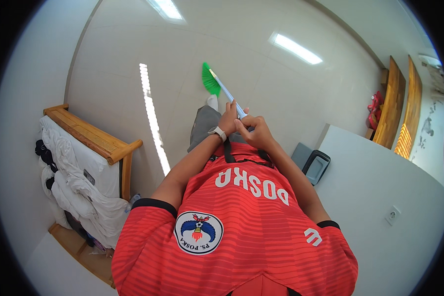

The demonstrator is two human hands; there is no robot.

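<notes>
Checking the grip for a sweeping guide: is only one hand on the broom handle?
No: both the left hand and the right hand grip the broom handle.

A single head-worn fisheye view looks steeply down the person's own red shirt [241, 217] to the glossy tiled floor [133, 59], chest close, floor farther; straight edges bend toward the rim.

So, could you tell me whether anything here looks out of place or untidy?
Only the white bedding: it lies crumpled and spills over the side of the wooden bed. Both hands grip the broom handle; the floor looks clean.
</notes>
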